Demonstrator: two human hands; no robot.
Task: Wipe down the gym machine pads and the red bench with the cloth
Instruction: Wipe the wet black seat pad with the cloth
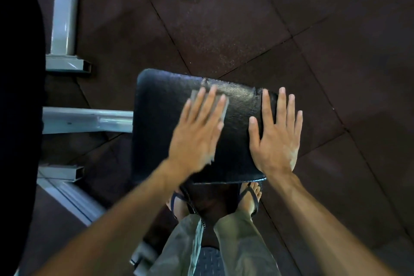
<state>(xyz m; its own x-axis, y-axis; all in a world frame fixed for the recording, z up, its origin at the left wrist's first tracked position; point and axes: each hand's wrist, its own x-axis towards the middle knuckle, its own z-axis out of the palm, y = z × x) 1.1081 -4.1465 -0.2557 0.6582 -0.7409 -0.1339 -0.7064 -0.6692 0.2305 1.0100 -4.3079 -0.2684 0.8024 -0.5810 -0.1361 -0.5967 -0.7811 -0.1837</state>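
Head view, looking straight down. Black pad (179, 123) on a white frame (87, 119), seen from above; its cover is torn and cracked along the far edge. Left hand (197, 132) lies flat, fingers straight and together, pressing a grey cloth (221, 102) onto the pad's upper middle; only a corner of the cloth shows past the fingertips, the rest hidden under the palm. The hand is blurred, so a stroke is likely under way, direction not determinable. Right hand (276, 139) is flat and spread on the pad's right edge, fingers straight, holding nothing, apparently steadying the pad. Neither hand curls round anything; the cloth is held by downward pressure only. Judged step: wiping this machine pad, mid-pass. The red bench is not in view, so that part of the task appears not yet reached. Next move calls for keeping the palm pressure even so the cloth does not slip out, covering the left and near parts of the pad, and going lightly over the torn seam where the cloth could snag. Feet in sandals (251, 197) show below the pad on the dark rubber floor (291, 29).
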